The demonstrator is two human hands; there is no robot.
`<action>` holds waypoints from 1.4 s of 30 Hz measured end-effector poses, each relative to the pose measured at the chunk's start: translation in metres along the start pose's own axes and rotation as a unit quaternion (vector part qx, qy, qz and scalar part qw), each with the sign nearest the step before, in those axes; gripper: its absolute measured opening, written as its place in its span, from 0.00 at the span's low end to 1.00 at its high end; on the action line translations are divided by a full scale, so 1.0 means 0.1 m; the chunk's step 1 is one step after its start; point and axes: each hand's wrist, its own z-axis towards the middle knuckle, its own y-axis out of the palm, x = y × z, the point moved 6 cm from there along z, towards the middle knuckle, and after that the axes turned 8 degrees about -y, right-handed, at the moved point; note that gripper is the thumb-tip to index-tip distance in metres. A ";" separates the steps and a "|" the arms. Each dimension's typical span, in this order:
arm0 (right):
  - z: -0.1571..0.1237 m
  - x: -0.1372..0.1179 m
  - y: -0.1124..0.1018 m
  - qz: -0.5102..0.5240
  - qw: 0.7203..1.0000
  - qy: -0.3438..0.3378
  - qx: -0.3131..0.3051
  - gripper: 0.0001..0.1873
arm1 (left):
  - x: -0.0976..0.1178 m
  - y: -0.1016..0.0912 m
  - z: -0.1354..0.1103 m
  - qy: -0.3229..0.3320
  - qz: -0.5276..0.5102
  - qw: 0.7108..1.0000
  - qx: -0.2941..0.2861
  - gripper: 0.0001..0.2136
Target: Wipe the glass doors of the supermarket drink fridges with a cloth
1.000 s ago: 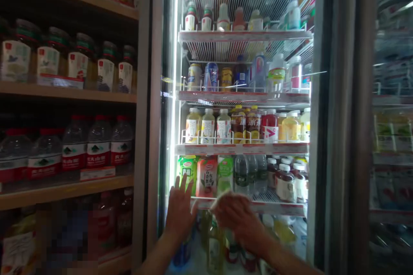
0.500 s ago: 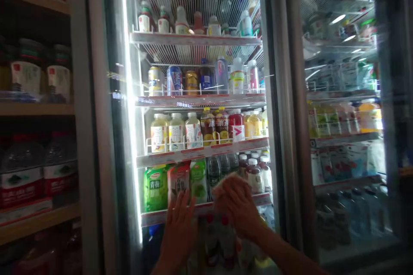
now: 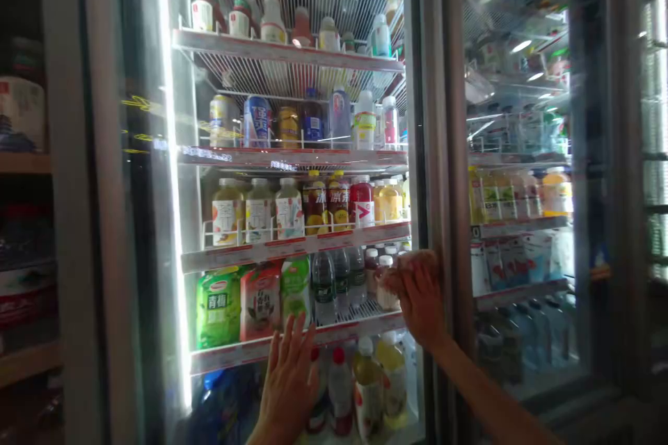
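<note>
My left hand [image 3: 288, 379] is held flat with its fingers spread, against the glass door [image 3: 140, 236] of a drinks cooler, low in front of the shelf with pouches. It holds nothing. Farther right, my right hand [image 3: 424, 306] presses a bunched, pale pinkish cloth [image 3: 420, 259] to the glass at the door's metal frame [image 3: 443, 153]. The fingers lie over the cloth and hide part of it. Behind the glass near the cloth stand small white-capped bottles [image 3: 386, 285]. A green pouch [image 3: 218, 306] and a red pouch [image 3: 260, 300] are behind the glass by my left hand.
Inside the cooler, wire shelves carry bottles and cans, lit by a bright vertical strip [image 3: 172, 153] on the left. A second glass-door cooler [image 3: 522, 222] stands to the right. Open wooden shelves [image 3: 26, 163] with bottles are on the left.
My right hand has slid the cloth right across the glass and slightly up, to the door frame. My left hand stays spread on the glass. The view has turned right.
</note>
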 end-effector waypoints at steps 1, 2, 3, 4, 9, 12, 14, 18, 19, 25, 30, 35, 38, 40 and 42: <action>-0.11 0.01 0.01 -0.003 1.000 0.004 -0.004 0.31 | 0.01 0.01 -0.01 -0.001 0.003 1.000 -0.001 0.30; -0.26 -0.03 0.03 -0.003 1.000 -0.007 -0.016 0.33 | 0.02 0.01 -0.03 0.003 0.007 1.000 -0.002 0.30; -0.42 -0.07 0.05 -0.005 0.999 -0.022 -0.029 0.34 | 0.02 0.01 -0.05 0.008 0.011 1.000 -0.003 0.31; -0.56 -0.14 0.07 -0.002 0.998 -0.050 -0.042 0.35 | 0.03 0.02 -0.07 0.011 0.015 1.000 -0.004 0.31; -0.45 -0.03 0.07 0.004 0.999 -0.022 -0.035 0.34 | 0.03 0.03 -0.10 0.000 0.000 1.000 -0.006 0.30; -0.30 0.04 0.04 0.009 1.000 0.029 -0.007 0.36 | 0.03 0.02 -0.12 -0.006 -0.013 1.000 -0.017 0.30; -0.45 -0.11 0.04 0.017 1.000 0.000 -0.024 0.36 | 0.00 0.01 -0.14 -0.010 -0.011 1.000 -0.025 0.30; -0.68 -0.51 0.06 0.048 0.990 -0.112 -0.073 0.30 | -0.08 -0.04 -0.21 -0.007 -0.004 1.000 -0.026 0.30; -0.60 -0.55 0.06 0.052 0.990 -0.115 -0.070 0.28 | -0.11 -0.04 -0.22 -0.014 -0.004 1.000 -0.026 0.30; -0.13 -1.00 0.10 0.110 0.977 -0.147 -0.107 0.26 | -0.27 -0.09 -0.29 -0.041 -0.007 0.999 -0.031 0.30; -0.12 -1.45 0.08 0.164 0.938 -0.267 -0.146 0.27 | -0.43 -0.14 -0.35 -0.051 0.002 0.998 -0.030 0.30; 0.20 -1.54 0.10 0.164 0.962 -0.197 -0.096 0.24 | -0.60 -0.16 -0.36 -0.077 0.016 0.996 -0.040 0.30; 0.17 -1.87 0.14 0.196 0.918 -0.311 -0.151 0.30 | -0.72 -0.21 -0.37 -0.089 0.022 0.995 -0.036 0.30; 0.26 -1.98 0.16 0.205 0.920 -0.304 -0.142 0.28 | -0.86 -0.24 -0.38 -0.111 0.029 0.993 -0.036 0.30; 0.40 -2.04 0.19 0.208 0.938 -0.250 -0.121 0.26 | -1.02 -0.27 -0.40 -0.137 0.040 0.989 -0.037 0.30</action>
